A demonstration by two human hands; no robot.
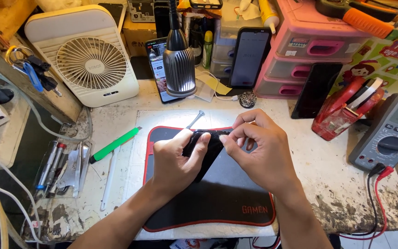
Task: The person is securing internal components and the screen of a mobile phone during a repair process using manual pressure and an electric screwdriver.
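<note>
on the black mat [217, 203], both hands' fingers [203, 143] grip a phone [207, 150]

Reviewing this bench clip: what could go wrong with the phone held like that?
1. Both hands, left hand and right hand, hold the black phone tilted above the mat; a slipped grip could drop it.
2. The metal tool at the phone's top edge could slip and scratch it or jab a finger.
3. The lamp stands close; an elbow could knock it.

The glossy black phone [204, 150] lies over a matt cloth mat [217, 203] (red-stitched edge) on a rough, stained worktop [328, 180], beside a ribbed metal lamp head [179, 69].
</note>
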